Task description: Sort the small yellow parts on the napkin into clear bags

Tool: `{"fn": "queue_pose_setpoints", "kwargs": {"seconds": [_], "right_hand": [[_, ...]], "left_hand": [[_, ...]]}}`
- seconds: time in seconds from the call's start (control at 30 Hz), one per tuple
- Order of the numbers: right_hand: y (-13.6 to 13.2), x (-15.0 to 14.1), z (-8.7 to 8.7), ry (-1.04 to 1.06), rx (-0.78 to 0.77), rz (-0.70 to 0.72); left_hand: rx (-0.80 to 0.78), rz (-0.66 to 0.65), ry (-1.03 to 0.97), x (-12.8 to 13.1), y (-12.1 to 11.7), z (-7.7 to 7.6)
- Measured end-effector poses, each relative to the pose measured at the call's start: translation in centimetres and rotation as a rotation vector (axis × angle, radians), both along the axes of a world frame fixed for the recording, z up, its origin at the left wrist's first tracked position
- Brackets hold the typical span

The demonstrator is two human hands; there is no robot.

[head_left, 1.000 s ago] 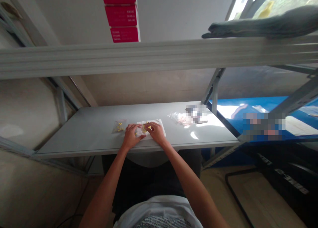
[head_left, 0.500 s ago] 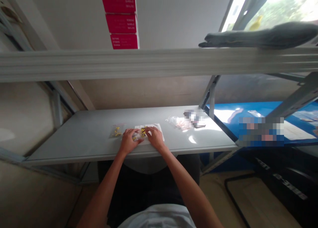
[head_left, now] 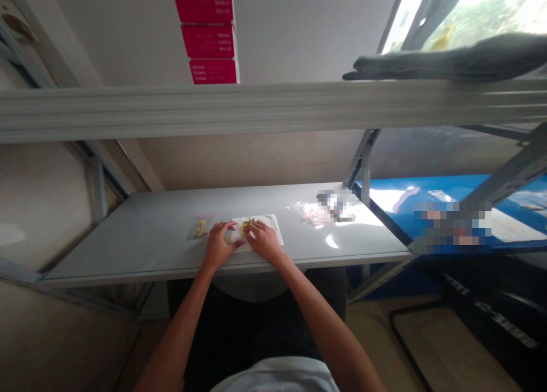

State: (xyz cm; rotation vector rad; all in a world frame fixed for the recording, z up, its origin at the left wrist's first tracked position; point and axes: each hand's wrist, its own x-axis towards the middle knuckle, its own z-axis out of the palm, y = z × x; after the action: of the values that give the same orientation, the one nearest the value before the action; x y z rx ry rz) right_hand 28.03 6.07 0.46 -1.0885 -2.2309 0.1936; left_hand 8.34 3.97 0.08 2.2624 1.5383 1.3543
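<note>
Both my hands are on a white sheet (head_left: pixel 271 229) lying near the front edge of a grey table (head_left: pixel 128 249). A small cluster of yellow pieces (head_left: pixel 247 227) lies on the sheet between my left hand (head_left: pixel 219 245) and my right hand (head_left: pixel 264 239). My right fingertips are right by that cluster. My left fingers reach the sheet's left edge, with a few yellow bits beside them. To their left lies a small clear bag with yellow pieces (head_left: pixel 199 228). My fingers hide part of the sheet.
Farther right on the table are a crumpled clear plastic bag (head_left: pixel 305 211) and a pixelated, unreadable item (head_left: pixel 337 205). A grey metal shelf beam (head_left: pixel 213 110) crosses above the table, with red boxes (head_left: pixel 209 39) beyond it. A blue surface (head_left: pixel 427 188) lies to the right.
My left hand has drawn back toward the sheet's left edge, and my right hand has shifted slightly. The whole scene sits a little lower in the view than a second ago.
</note>
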Motion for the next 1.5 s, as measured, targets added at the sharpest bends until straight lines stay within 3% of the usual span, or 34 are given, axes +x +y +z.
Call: {"fn": "queue_pose_setpoints", "kwargs": {"seconds": [0.5, 1.0, 1.17, 1.3, 1.5], "right_hand": [[-0.2, 0.0, 0.1, -0.025, 0.002, -0.006], [-0.2, 0.0, 0.6, 0.095, -0.059, -0.065], [-0.9, 0.0, 1.4, 0.233, -0.009, 0.052], [-0.6, -0.2, 1.1, 0.315, -0.090, 0.096], [0.6, 0.4, 0.7, 0.783, -0.233, -0.058]], "left_hand": [[0.068, 0.063, -0.056, 0.9, -1.4, 1.7], [0.101, 0.011, 0.021, 0.6, -1.3, 1.2], [0.070, 0.037, 0.062, 0.8, -1.3, 1.0], [0.032, 0.002, 0.057, 1.1, -1.3, 1.0], [-0.236, -0.030, -0.348, 0.4, -1.1, 1.2]]}}
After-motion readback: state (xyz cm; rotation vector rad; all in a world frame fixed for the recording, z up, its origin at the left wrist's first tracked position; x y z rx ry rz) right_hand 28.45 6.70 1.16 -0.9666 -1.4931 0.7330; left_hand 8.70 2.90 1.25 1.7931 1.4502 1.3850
